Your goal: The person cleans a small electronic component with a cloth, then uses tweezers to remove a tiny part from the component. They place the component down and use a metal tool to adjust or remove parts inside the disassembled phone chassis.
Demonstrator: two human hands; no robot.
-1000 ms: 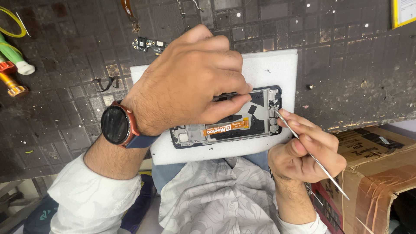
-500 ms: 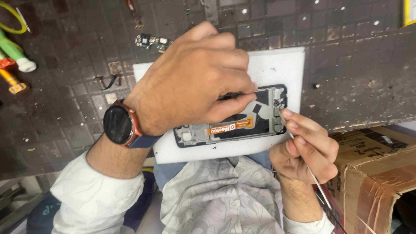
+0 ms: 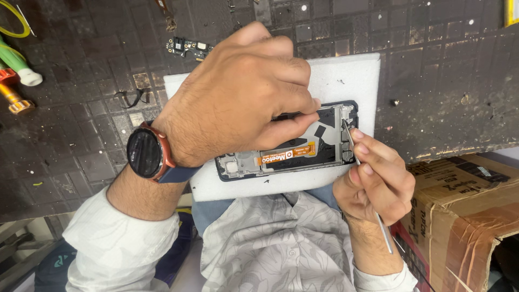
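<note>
An opened black smartphone frame with its back cover off (image 3: pixel 303 148) lay lengthwise on a white rectangular foam pad (image 3: pixel 351 81), which sat at the near edge of a dark, worn, grid-patterned work mat (image 3: pixel 81 146). Inside the frame a grey metal shield and an orange flat ribbon cable (image 3: pixel 286 155) showed, the cable running along the near side of the phone. The left hand (image 3: pixel 238 92) came in from the near left and pressed down on the left and middle of the phone, its fingertips closed flat on the inner plate and covering much of it; a round black smartwatch with a reddish rim and dark blue strap (image 3: pixel 147 154) sat on that wrist above a white sleeve. The right hand (image 3: pixel 378 178) rested at the near right corner of the foam pad, its fingers pinched narrowly around a thin silver metal prying tool (image 3: pixel 357 162), whose tip touched the right end of the phone frame while its long shaft ran back toward the near side past the wrist. Far from the phone, just beyond the pad's far left corner, a small dark circuit board (image 3: pixel 189 47) lay on the mat. At the left edge lay a green-and-white handled tool (image 3: pixel 19 65) and an orange-handled one (image 3: pixel 13 97). To the near right, below the mat's edge, stood a brown cardboard box sealed with tape (image 3: pixel 465 211).
</note>
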